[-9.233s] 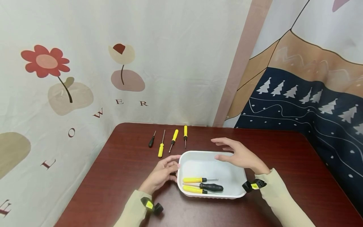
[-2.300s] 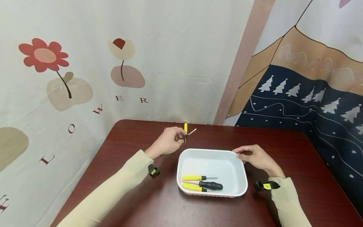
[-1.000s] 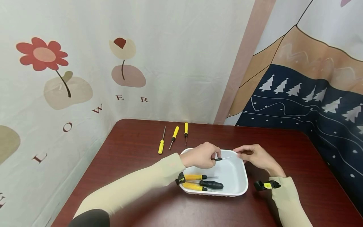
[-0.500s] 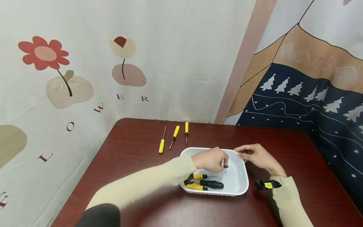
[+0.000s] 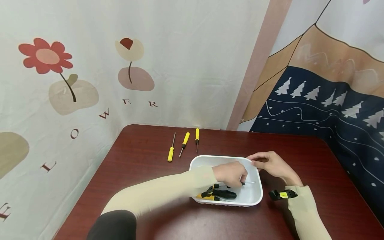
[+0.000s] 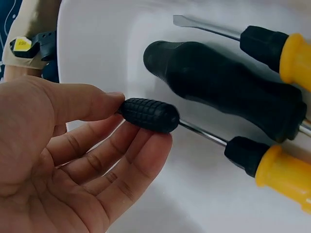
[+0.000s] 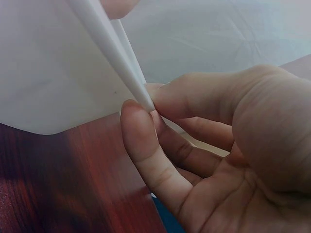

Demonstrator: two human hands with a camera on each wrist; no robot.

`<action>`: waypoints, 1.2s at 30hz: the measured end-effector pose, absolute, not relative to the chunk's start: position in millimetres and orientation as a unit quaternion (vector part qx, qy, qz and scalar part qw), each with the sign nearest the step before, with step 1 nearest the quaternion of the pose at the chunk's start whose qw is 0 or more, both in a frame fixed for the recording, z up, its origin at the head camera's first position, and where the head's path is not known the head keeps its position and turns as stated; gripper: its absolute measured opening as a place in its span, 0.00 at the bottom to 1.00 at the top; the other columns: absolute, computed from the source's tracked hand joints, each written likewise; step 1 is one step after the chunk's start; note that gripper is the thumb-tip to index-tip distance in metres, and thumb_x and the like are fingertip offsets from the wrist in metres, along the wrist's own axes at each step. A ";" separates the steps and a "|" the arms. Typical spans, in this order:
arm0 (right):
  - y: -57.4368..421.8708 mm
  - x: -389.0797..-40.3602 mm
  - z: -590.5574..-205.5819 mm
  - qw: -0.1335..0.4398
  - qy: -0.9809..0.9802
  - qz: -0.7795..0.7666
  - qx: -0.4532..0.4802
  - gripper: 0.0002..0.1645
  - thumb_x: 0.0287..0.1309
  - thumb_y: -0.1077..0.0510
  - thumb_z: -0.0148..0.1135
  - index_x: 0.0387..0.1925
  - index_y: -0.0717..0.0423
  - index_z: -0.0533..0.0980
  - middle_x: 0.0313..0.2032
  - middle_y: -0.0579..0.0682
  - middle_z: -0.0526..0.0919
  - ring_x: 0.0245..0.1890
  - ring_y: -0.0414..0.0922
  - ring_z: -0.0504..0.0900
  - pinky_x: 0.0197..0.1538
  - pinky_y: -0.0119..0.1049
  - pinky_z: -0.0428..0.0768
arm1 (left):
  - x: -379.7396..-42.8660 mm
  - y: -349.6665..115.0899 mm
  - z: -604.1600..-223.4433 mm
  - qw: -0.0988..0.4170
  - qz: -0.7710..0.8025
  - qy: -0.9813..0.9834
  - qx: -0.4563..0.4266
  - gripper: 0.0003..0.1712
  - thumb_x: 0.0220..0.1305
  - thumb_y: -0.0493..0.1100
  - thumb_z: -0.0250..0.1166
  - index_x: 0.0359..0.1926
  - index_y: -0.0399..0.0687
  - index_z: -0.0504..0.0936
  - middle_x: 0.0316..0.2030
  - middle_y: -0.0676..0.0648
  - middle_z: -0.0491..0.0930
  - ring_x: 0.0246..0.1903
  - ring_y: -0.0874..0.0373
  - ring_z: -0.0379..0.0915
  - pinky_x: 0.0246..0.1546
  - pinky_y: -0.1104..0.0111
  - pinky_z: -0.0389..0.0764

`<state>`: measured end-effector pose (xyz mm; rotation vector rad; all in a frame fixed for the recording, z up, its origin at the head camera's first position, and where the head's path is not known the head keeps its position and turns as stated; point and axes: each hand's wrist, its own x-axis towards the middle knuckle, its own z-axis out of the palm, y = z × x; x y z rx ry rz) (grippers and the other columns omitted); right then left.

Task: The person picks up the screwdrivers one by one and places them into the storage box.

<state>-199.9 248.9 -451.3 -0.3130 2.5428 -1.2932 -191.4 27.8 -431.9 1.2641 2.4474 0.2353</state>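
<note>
My left hand (image 5: 230, 174) reaches down inside the white tray (image 5: 251, 196). In the left wrist view, its thumb and fingertips pinch the ribbed black handle of a small screwdriver (image 6: 148, 115), whose thin shaft points right in the head view. Nearer me in the tray lie a larger black-handled screwdriver (image 6: 218, 80) and two yellow-handled ones, a lower yellow screwdriver (image 6: 286, 172) and an upper yellow screwdriver (image 6: 297, 63), partly covered by the left wrist in the head view. My right hand (image 5: 276, 167) pinches the tray's far right rim (image 7: 114, 53) between thumb and fingers.
Three more screwdrivers with yellow handles lie in a row beyond the tray: a left one (image 5: 170, 154), a middle one (image 5: 185, 138) and a right one (image 5: 197, 134). The reddish-brown table (image 5: 144, 166) ends at a printed curtain (image 5: 186, 66).
My left hand let go of the tray's left side, took the small black screwdriver from the table and lowered it into the tray, moving nearer me. My right hand moved onto the rim.
</note>
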 end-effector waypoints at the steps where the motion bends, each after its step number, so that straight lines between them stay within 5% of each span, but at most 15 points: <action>1: 249.1 -200.1 -451.4 0.135 0.878 -0.446 -0.109 0.14 0.65 0.61 0.66 0.52 0.57 0.85 0.45 0.57 0.89 0.39 0.48 0.85 0.44 0.43 0.89 | -190.9 29.4 -432.3 0.188 0.080 0.870 0.450 0.05 0.57 0.35 0.68 0.31 0.51 0.85 0.27 0.58 0.79 0.25 0.67 0.69 0.25 0.81 0.69; 20: 248.1 -199.8 -451.3 0.139 0.872 -0.456 -0.109 0.14 0.65 0.61 0.66 0.51 0.57 0.85 0.45 0.56 0.89 0.38 0.44 0.86 0.43 0.43 0.89 | -185.2 43.2 -436.8 0.213 0.018 0.877 0.430 0.19 0.54 0.34 0.68 0.14 0.56 0.72 0.15 0.59 0.65 0.18 0.67 0.60 0.18 0.77 0.64; 36: 248.7 -200.5 -451.7 0.142 0.871 -0.457 -0.107 0.14 0.65 0.61 0.66 0.52 0.57 0.85 0.46 0.57 0.89 0.38 0.47 0.86 0.43 0.44 0.89 | -186.0 40.9 -441.4 0.201 0.010 0.878 0.435 0.14 0.54 0.35 0.69 0.18 0.56 0.79 0.19 0.59 0.73 0.22 0.66 0.68 0.20 0.77 0.69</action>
